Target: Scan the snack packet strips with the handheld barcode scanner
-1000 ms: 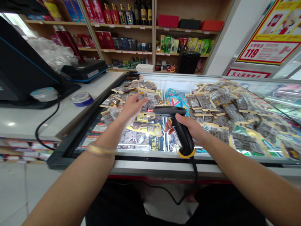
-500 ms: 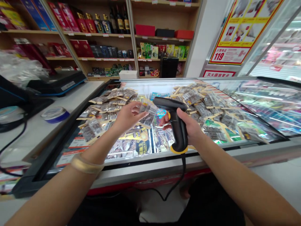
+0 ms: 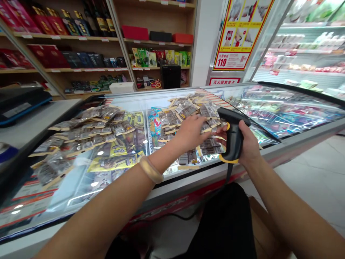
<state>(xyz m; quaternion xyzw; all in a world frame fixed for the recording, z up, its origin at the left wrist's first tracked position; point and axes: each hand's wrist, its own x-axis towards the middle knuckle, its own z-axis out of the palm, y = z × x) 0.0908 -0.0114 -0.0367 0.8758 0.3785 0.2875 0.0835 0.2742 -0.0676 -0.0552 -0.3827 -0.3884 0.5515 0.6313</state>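
My right hand [image 3: 249, 144] is wrapped round the handle of a black and yellow barcode scanner [image 3: 234, 138], held upright above the freezer's front edge. My left hand [image 3: 190, 133], with a gold bangle [image 3: 151, 169] on its wrist, reaches over the right-hand pile of clear snack packets [image 3: 172, 118]. Its fingers are stretched out with the thumb apart, and no packet shows in its grip. Packets under the palm are partly hidden. Another pile of similar packets [image 3: 88, 126] lies on the left part of the glass lid.
The chest freezer's white front rim [image 3: 172, 185] runs across before me. The scanner's black cable [image 3: 185, 217] hangs below. A black device [image 3: 21, 104] stands on the counter at left. Behind are wooden shelves [image 3: 159, 9] with boxes, bottles and bags, and a wall poster [image 3: 237, 43].
My left hand has let go of the packet it held before the scanner and moved right over the right-hand pile. The scanner has moved right and my view has turned right.
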